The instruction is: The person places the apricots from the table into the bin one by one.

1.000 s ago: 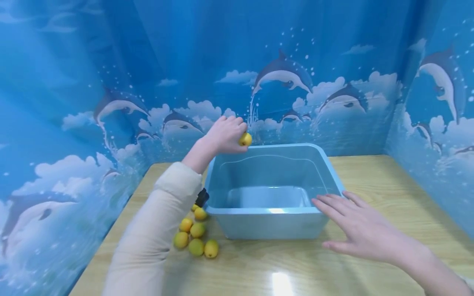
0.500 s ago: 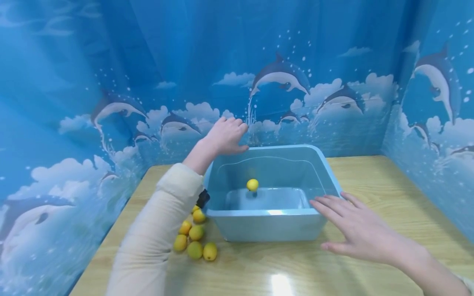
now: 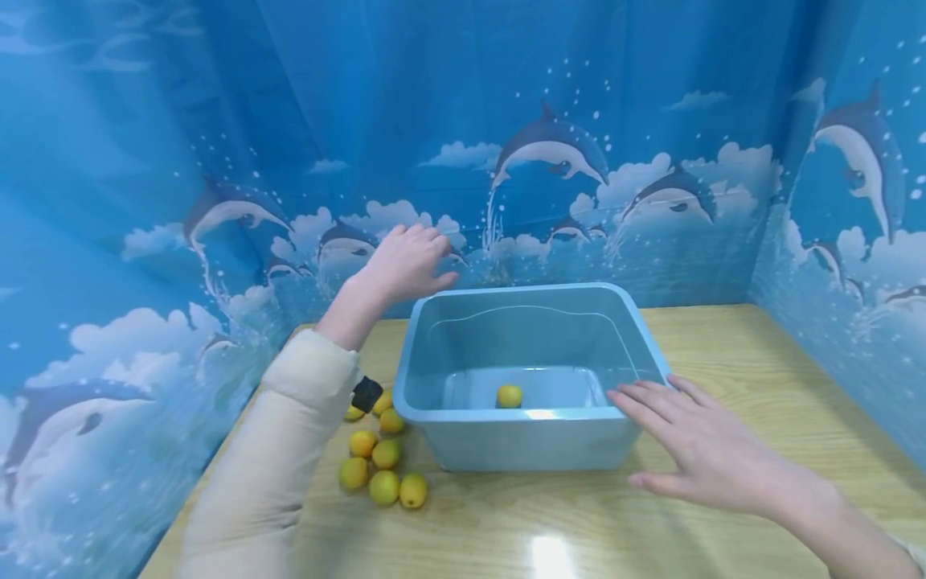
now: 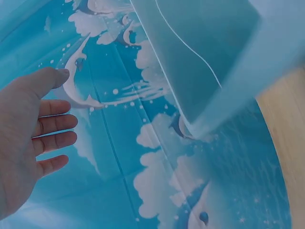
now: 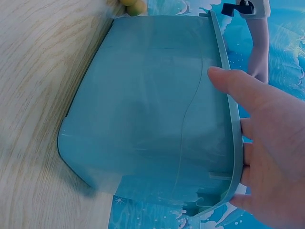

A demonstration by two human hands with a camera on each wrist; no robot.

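A light blue plastic tub [image 3: 528, 441] stands on the table in the head view, with a single small yellow fruit [image 3: 510, 396], citrus-like, on its floor. My left hand [image 3: 407, 261] is in the air beyond the tub's back left corner. In the left wrist view that hand [image 4: 33, 119] holds nothing, its thumb and fingers apart. At the tub's front right corner my right hand [image 3: 712, 454] rests its extended fingers on the rim. From the right wrist view, the thumb of this hand [image 5: 274, 143] lies over the outer wall and the other fingertips are partly hidden behind the rim.
Several yellow and greenish fruits [image 3: 386, 454] lie on the wooden table [image 3: 499, 531] left of the tub, some near the left sleeve [image 3: 253, 458]. A black wrist device [image 3: 366, 395] hangs over the rearmost ones. A dolphin-printed curtain [image 3: 405, 104] encloses the table's back and sides.
The left hand has let go of the yellow fruit, which dropped to the tub floor. That hand has since moved left, away from the tub. The right hand has stayed at the rim.
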